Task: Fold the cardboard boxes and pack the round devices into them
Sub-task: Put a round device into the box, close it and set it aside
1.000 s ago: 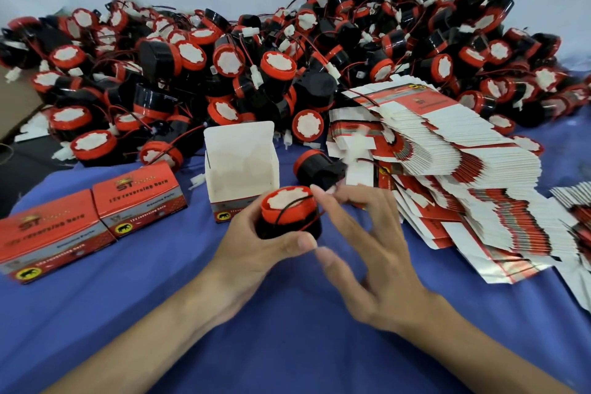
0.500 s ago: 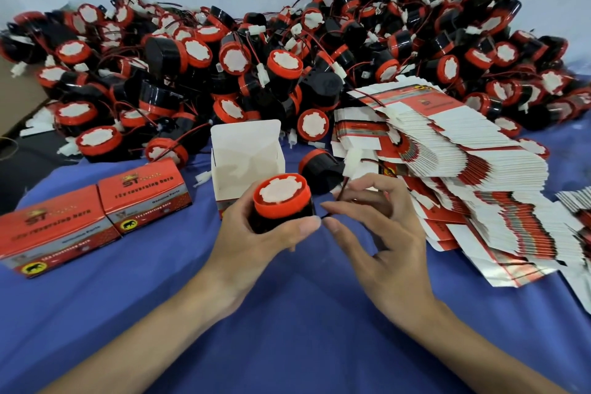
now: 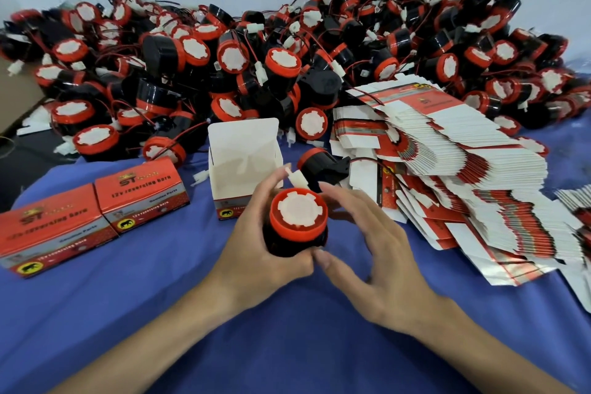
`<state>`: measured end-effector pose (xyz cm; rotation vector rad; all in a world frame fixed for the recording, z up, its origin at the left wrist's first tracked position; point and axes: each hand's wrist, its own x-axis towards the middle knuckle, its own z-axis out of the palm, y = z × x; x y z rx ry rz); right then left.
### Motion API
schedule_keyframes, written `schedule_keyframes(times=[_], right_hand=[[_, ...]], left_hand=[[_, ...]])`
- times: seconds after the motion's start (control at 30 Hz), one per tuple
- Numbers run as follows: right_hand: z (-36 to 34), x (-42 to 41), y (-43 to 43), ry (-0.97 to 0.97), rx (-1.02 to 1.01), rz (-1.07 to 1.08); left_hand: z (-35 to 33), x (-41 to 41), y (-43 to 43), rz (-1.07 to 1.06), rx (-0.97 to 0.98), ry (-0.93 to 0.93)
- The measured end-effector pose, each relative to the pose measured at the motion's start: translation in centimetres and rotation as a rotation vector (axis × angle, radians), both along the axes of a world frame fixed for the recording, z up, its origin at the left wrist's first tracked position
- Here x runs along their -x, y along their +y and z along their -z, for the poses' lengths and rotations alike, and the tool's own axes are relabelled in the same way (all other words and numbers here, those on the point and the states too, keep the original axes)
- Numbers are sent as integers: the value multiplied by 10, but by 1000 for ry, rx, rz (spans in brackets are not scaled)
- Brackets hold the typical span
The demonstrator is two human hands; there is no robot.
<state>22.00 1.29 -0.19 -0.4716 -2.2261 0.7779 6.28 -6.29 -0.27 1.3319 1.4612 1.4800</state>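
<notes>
My left hand (image 3: 256,246) grips a round device (image 3: 298,217), black-bodied with a red cap and white centre, cap facing up. Its white plug (image 3: 295,177) sticks up behind the cap. My right hand (image 3: 374,253) cups the device's right side with fingers spread, its thumb tip at the black base. Just behind stands an open white cardboard box (image 3: 244,163) with its flap up. A large heap of round devices (image 3: 287,51) fills the back of the table.
Two closed red boxes (image 3: 92,214) lie at the left on the blue cloth (image 3: 160,297). A fanned stack of flat unfolded boxes (image 3: 463,176) spreads at the right. One loose device (image 3: 323,165) lies behind my hands.
The device has come nearer and lower in my left hand, its wire now wound up with the plug at the back. My right hand has opened from pinching the wire and cups the device.
</notes>
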Motion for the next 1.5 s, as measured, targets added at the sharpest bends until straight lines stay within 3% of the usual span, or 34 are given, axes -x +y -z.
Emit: schedule_keyframes(times=[0.17, 0.43, 0.5, 0.67, 0.83, 1.23, 1.5], right_hand=[[-5, -3, 5, -66, 6, -54], [-2, -4, 13, -205, -50, -86], [-1, -5, 15, -211, -55, -89], [-5, -9, 19, -287, -202, -132], [-6, -14, 19, -378, -132, -169], [-6, -13, 15, -440, 105, -282], [0, -7, 12, -383, -9, -316]], left_hand=[[0, 1, 0, 50, -14, 80], [3, 9, 5, 95, 149, -305], [5, 11, 6, 134, 176, -331], [6, 15, 6, 230, 219, -190], [6, 15, 4, 369, 248, 60], [9, 17, 2, 384, 258, 121], [8, 27, 2, 436, 327, 184]])
